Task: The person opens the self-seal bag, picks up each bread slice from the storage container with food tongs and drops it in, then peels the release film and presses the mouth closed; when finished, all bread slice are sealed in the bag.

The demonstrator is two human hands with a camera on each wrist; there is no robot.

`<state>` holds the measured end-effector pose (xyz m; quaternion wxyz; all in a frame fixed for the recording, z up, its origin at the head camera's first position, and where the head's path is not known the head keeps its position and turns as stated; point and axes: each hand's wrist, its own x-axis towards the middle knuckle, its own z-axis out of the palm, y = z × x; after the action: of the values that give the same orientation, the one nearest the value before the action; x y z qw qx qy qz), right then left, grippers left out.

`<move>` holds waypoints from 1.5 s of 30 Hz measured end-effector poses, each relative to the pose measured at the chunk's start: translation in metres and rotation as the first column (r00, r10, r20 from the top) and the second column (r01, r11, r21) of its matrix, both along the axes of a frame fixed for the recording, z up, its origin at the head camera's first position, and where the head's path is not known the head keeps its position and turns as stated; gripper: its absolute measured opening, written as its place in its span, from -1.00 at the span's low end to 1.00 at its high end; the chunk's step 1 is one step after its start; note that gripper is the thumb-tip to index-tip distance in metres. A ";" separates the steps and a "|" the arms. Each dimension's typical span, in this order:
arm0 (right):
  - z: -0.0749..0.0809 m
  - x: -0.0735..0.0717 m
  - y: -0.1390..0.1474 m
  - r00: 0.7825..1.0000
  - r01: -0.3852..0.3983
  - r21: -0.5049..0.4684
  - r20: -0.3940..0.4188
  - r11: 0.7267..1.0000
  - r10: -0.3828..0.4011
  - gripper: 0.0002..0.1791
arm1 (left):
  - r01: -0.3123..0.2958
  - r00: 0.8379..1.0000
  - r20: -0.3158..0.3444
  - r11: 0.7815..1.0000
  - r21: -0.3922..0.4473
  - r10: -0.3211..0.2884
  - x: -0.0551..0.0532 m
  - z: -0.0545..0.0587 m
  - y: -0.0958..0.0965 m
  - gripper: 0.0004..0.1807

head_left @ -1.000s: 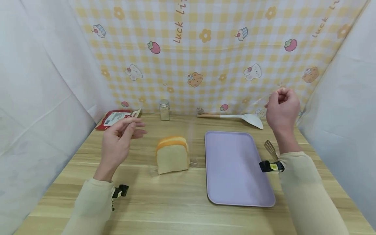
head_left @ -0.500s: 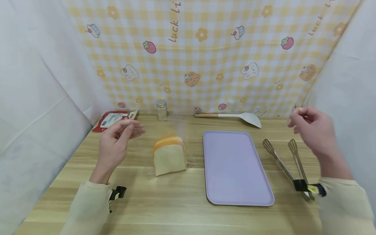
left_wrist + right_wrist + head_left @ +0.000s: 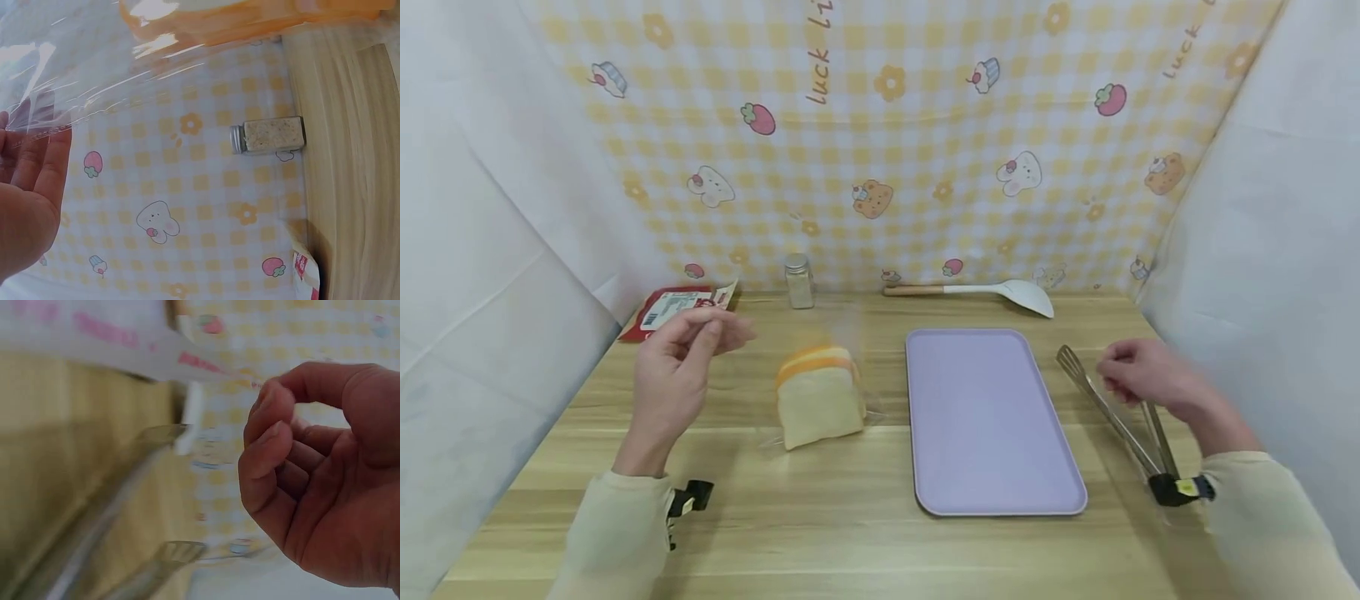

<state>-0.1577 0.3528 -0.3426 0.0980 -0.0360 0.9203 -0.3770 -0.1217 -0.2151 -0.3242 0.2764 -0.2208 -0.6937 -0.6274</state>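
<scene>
My left hand (image 3: pixel 670 379) pinches the edge of a clear plastic bag (image 3: pixel 100 81), with thumb and fingers at its rim in the left wrist view. Inside the bag, slices of bread (image 3: pixel 820 407) with orange crust stand facing me. On the right, my right hand (image 3: pixel 1150 383) is curled with thumb and fingertips together above the metal tongs (image 3: pixel 1105 408), partly hiding one tong arm. From its fingertips a pale strip (image 3: pixel 119 340) with pink print runs off to the upper left in the right wrist view; in the head view this strip hardly shows.
A purple tray (image 3: pixel 992 417) lies between the bread and the tongs. Along the back are a red packet (image 3: pixel 662 310), a glass jar of seasoning (image 3: pixel 800 283) and a white spatula (image 3: pixel 1022 296) with a wooden handle. Patterned and white cloths wall the table.
My right hand has swung out to the right and down, with the strip in it, from above the spatula to over the tongs. The left hand stays nearly still with the bag.
</scene>
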 end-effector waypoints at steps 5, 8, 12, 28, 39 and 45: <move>-0.032 -0.016 -0.016 0.999 0.005 0.132 -0.050 0.991 0.001 -0.79 | 0.037 0.999 -0.001 0.998 0.051 -0.037 0.000 -0.001 -0.001 -0.78; -0.044 -0.020 -0.022 0.997 0.023 0.194 -0.082 0.981 -0.007 -0.80 | 0.045 0.999 0.000 0.997 0.057 -0.046 0.000 -0.002 -0.001 -0.78; -0.047 -0.020 -0.028 0.994 0.027 0.263 -0.107 0.965 0.001 -0.78 | 0.050 0.999 -0.007 0.998 0.046 -0.050 0.000 -0.002 0.000 -0.78; 0.037 -0.006 -0.121 0.944 -0.107 0.266 -0.275 0.958 0.181 -0.36 | 0.036 0.999 0.003 0.999 0.021 -0.036 0.001 -0.002 0.001 -0.77; 0.065 -0.035 -0.255 0.881 -0.418 -0.093 -0.282 0.904 0.379 -0.21 | 0.014 1.000 -0.003 1.000 0.011 -0.014 0.005 -0.002 -0.002 -0.77; 0.065 -0.042 -0.277 0.864 -0.438 -0.224 -0.374 0.871 0.338 -0.72 | -0.001 1.000 0.006 1.000 -0.015 0.001 0.008 0.000 -0.001 -0.77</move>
<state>-0.1999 0.0756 -0.2776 0.0140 -0.2982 0.8284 -0.4739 -0.1133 -0.2162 -0.3237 0.2730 -0.2207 -0.6991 -0.6229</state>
